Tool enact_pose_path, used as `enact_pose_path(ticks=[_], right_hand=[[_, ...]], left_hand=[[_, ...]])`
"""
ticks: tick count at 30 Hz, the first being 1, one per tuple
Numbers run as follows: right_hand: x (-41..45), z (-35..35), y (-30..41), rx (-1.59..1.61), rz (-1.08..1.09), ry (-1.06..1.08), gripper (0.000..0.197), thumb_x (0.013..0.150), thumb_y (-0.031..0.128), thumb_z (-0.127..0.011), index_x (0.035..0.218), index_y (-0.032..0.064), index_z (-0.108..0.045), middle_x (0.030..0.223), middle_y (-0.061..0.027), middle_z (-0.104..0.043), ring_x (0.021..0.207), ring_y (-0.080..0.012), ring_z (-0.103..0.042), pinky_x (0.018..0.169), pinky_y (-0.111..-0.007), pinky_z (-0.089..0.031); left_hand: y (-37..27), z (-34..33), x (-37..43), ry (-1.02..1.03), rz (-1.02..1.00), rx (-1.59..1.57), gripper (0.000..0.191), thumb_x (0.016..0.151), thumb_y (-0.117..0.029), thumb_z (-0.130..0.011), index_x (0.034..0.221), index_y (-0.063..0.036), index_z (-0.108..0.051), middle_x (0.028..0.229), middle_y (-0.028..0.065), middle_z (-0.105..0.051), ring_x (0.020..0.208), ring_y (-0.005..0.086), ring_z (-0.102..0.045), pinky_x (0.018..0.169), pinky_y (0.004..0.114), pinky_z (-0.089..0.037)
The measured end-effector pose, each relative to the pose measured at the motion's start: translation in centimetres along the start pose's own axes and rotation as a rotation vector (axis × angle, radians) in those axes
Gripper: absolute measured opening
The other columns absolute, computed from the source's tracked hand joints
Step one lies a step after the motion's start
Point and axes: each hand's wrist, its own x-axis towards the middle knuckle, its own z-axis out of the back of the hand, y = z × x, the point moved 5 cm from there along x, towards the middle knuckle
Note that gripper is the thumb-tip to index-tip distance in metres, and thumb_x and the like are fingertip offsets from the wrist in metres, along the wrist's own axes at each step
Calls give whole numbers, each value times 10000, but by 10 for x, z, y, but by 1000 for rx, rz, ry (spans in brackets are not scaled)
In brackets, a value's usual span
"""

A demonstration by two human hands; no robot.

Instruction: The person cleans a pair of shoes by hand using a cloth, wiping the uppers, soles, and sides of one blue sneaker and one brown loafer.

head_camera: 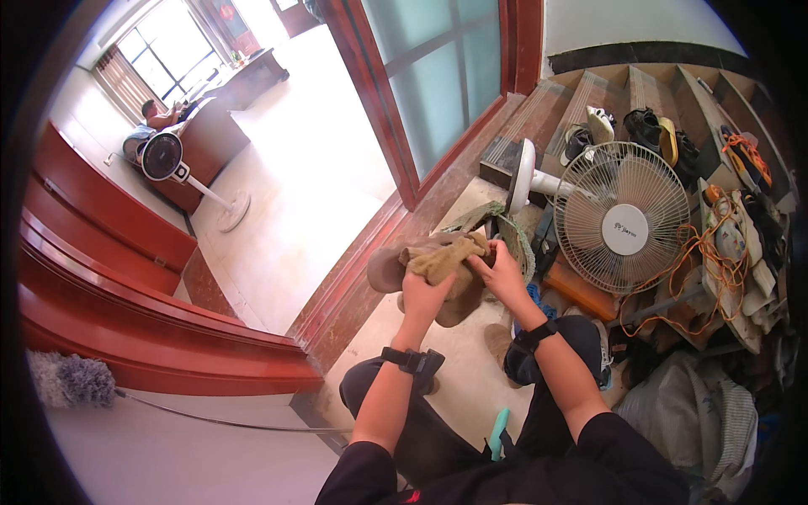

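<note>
A crumpled tan cloth (pixel 439 264) is held up between my two hands. My left hand (pixel 430 297) grips its lower edge, while my right hand (pixel 499 268) pinches it at the right end. Just behind and below lies brown footwear (pixel 386 268), partly hidden by the cloth. Another rounded brown piece (pixel 459 308) shows under the cloth; whether it belongs to the same pair I cannot tell. Beyond my right hand stands a green woven bag or basket (pixel 522 243), its opening partly covered.
A white-hubbed electric fan (pixel 622 221) stands on the right, before stairs (pixel 562 101) holding several shoes. Orange cord (pixel 678 278) tangles beside it. Lower right is a pale woven sack (pixel 669 410). A grey duster (pixel 72 379) lies left. Through the doorway, a person (pixel 161 117) sits near another fan (pixel 163 156).
</note>
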Motion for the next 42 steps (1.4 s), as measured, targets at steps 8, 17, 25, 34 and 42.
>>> enact_pose_path(ticks=[8, 17, 25, 34, 42], right_hand=[[4, -9, -36, -109, -177, 149, 616, 840, 481, -614, 1114, -48, -458, 985, -274, -612, 939, -393, -610, 800, -398, -478], [11, -7, -35, 261, -34, -10, 461, 813, 309, -706, 1066, 22, -448, 929, -150, -625, 853, -226, -623, 753, -318, -481], [3, 0, -7, 251, 24, -92, 404, 800, 238, -724, 1031, 21, -474, 949, -94, -596, 882, -176, -587, 786, -289, -461], [-8, 11, 28, 144, 217, -224, 358, 762, 165, -741, 992, 26, -504, 933, -112, -570, 869, -241, -576, 774, -321, -455], [-18, 11, 50, -150, 574, -204, 313, 702, 48, -732, 933, 49, -522, 847, -145, -522, 786, -346, -525, 680, -371, -431]], left_hand=[[-39, -9, -13, 77, -583, 387, 371, 646, -240, -783, 945, -50, -674, 1065, 165, -582, 983, 372, -526, 864, 447, -421], [-42, -8, -13, 66, -562, 318, 352, 674, -239, -774, 955, -48, -681, 1040, 161, -604, 966, 371, -540, 870, 448, -419], [-37, -5, -5, 16, -327, 159, 304, 803, -244, -722, 938, 24, -669, 885, 150, -663, 837, 290, -623, 770, 346, -476], [-9, -4, -2, -77, 198, -287, 399, 891, -328, -635, 946, 67, -651, 877, 54, -663, 783, 122, -608, 692, 266, -478], [15, -13, 3, 69, 535, -881, 347, 900, -265, -624, 1086, 24, -584, 1069, 92, -627, 969, 181, -608, 848, 309, -477]])
